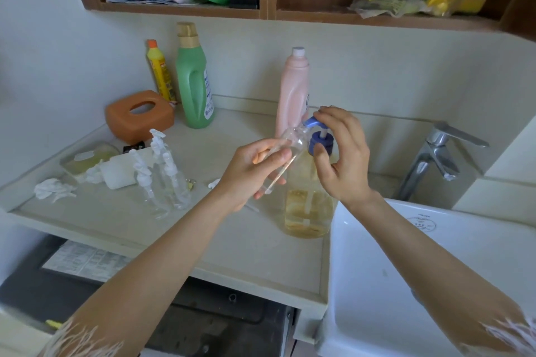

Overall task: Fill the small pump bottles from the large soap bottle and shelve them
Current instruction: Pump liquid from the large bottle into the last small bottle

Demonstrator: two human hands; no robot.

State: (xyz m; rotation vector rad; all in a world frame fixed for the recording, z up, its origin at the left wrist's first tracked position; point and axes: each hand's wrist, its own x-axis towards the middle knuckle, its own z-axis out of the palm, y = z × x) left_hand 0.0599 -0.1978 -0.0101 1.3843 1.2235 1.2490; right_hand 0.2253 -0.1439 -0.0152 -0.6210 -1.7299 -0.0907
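At frame centre the left hand (pixel 255 171) grips a tilted small clear bottle (pixel 285 158) at the blue pump (pixel 317 133) of the large soap bottle (pixel 309 209), which the right hand (pixel 342 153) pinches with curled fingers.

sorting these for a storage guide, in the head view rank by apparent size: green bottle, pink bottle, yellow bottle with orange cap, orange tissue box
1. green bottle and pink bottle: too alike to rank
2. orange tissue box
3. yellow bottle with orange cap

L hand (pixel 255 166) gripping, tilted — R hand (pixel 342 153) fingers curled, pressing
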